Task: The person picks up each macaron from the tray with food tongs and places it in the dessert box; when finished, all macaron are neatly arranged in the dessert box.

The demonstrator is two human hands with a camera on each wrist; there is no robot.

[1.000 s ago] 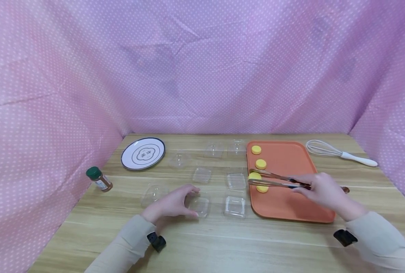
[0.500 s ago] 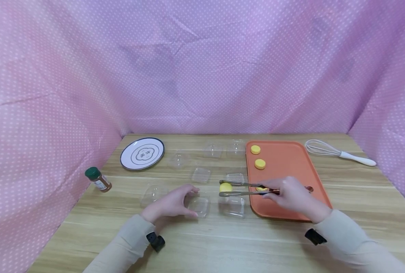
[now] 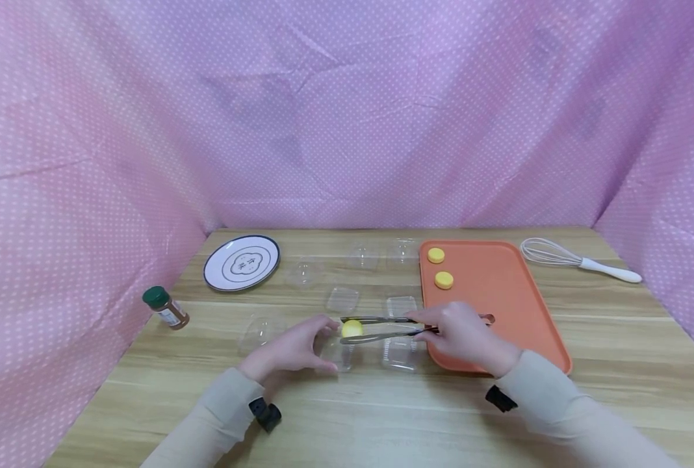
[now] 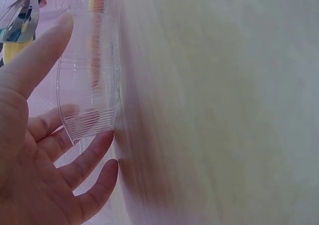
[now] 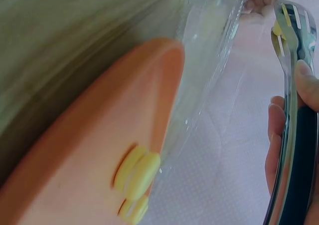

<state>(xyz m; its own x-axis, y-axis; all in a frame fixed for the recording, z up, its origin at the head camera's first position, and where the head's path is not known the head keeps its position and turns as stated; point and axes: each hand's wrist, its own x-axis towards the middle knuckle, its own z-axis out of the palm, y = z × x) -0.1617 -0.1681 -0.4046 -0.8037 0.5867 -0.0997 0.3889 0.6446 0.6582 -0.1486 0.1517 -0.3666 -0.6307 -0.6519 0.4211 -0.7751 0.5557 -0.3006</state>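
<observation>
My right hand (image 3: 461, 331) grips metal tongs (image 3: 376, 337), which pinch a yellow macaron (image 3: 352, 329) between their tips. The macaron hangs above a clear plastic box (image 3: 340, 356) in front of me. At the left side of that box, my left hand (image 3: 291, 348) holds it, thumb on one side and fingers curved round the other; the left wrist view shows the box (image 4: 89, 70) between them. The orange tray (image 3: 511, 312) at right carries two plainly seen macarons, a far one (image 3: 436, 255) and a nearer one (image 3: 444, 280). My right hand and the tongs mostly cover another spot of yellow.
Another clear box (image 3: 400, 354) stands between the held box and the tray, with several more clear boxes behind. A white plate (image 3: 242, 263) lies back left, a green-capped spice bottle (image 3: 166, 308) at far left. A whisk (image 3: 581, 261) lies right of the tray.
My right hand has lifted a macaron off the tray with the tongs and carried it left to above the held box. My left hand has stayed at the box.
</observation>
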